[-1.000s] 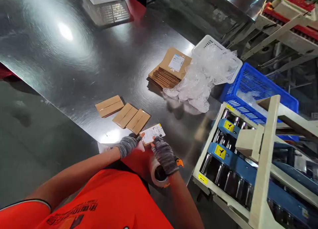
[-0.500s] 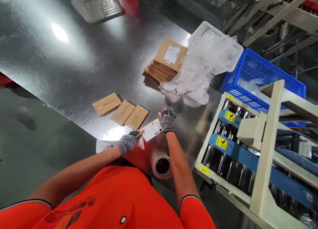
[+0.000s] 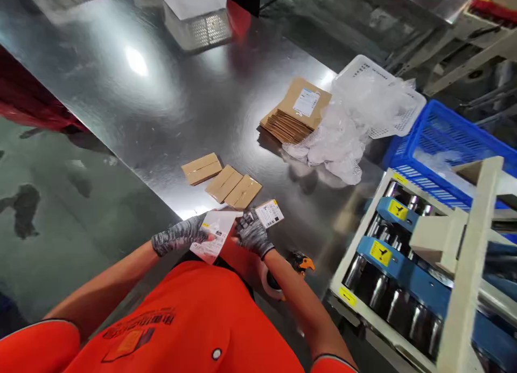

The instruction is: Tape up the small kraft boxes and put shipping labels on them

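Note:
Both my hands wear grey fingerless-style gloves. My left hand (image 3: 180, 236) grips the left side of a white shipping label sheet (image 3: 216, 234), its thumb on the printed face. My right hand (image 3: 254, 234) is closed at the sheet's right edge, its fingertips partly hidden. Just beyond the right fingers, a small box with a white label (image 3: 270, 214) lies on the metal table. Three small brown cardboard boxes (image 3: 226, 183) rest side by side past my hands. Beneath my right forearm sits a tape dispenser (image 3: 302, 262) with a roll of clear tape, partly covered by the arm.
A stack of brown cardboard mailers (image 3: 293, 111) stands on the metal table (image 3: 169, 125). Beside it, bubble wrap (image 3: 343, 138) spills from a white basket (image 3: 407, 117). A blue crate (image 3: 440, 128) and a roller conveyor (image 3: 379, 254) border the right side.
The labelled box has left my hands and lies to the right on the table. My hands have moved onto a white label sheet. The camera view has shifted, uncovering the tape dispenser's orange part.

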Tool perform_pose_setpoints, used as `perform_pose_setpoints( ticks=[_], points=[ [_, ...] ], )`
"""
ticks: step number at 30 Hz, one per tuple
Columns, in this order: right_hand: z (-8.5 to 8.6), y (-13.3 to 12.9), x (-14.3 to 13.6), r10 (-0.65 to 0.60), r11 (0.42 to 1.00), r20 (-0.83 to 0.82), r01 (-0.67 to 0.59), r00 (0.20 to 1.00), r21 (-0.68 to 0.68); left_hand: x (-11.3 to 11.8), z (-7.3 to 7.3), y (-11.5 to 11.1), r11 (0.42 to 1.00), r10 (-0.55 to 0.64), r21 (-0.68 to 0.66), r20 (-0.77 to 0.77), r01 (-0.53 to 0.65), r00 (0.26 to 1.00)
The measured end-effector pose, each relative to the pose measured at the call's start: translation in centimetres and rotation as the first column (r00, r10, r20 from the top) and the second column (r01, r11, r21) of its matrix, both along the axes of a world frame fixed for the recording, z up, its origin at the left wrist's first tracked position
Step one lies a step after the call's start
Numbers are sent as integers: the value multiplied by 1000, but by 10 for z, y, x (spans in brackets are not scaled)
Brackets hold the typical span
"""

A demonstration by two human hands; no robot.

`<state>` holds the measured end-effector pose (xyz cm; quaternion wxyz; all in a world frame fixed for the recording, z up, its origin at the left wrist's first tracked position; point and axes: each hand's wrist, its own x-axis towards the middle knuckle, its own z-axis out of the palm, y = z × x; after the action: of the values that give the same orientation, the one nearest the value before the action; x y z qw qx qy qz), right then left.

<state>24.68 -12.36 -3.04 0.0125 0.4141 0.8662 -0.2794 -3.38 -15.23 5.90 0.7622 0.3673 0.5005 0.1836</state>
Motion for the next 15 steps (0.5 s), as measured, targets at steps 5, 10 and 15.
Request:
perform_pose_setpoints(
  ticks=[5,10,15],
  points=[
    [28,-6,5,-291,946,-87,300,953,125,8,23,14,984,171,34,86,-175,981],
    [85,-16,-21,-209,932,-394,304,895,196,7,24,13,990,91,122,-160,-71,983],
    [105,-28,-47,-437,890,-455,297,776,-347,5,22,6,980,80,186,-62,-67,995]
  ],
)
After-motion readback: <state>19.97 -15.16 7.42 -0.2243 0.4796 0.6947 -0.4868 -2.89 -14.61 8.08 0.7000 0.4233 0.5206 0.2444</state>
